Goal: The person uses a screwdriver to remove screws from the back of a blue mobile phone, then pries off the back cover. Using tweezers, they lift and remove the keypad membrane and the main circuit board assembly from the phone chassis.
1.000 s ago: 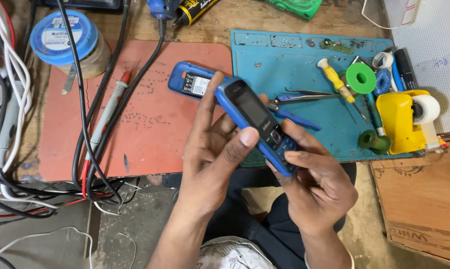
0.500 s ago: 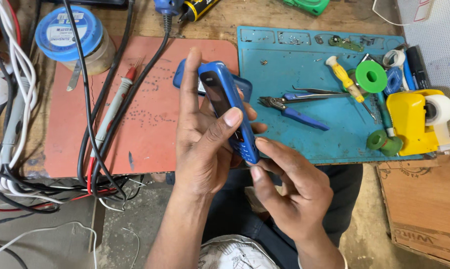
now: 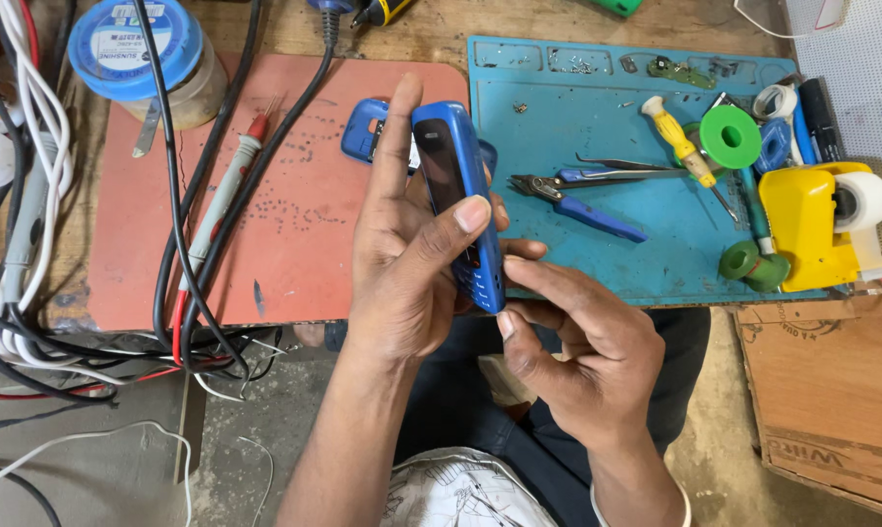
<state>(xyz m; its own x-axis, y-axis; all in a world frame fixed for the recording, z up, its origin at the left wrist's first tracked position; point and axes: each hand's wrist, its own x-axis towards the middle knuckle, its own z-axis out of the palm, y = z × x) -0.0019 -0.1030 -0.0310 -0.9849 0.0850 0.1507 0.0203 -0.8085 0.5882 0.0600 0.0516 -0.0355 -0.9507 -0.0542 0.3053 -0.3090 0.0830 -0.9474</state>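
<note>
A: Where's the blue phone?
B: Above the table's near edge, long axis near-to-far, left hand clamped on it.
A: Right hand?
B: Just right; 2 fingers pinch its near end.

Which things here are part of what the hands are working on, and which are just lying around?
In hand:
- slim blue plastic keypad phone, gripped by left hand
- right hand, fingers at the phone's lower end
- blue phone cover piece lying behind it

Lying about:
- blue-handled pliers
- yellow-handled screwdriver
- yellow tape dispenser
- green tape roll
- red probe
</note>
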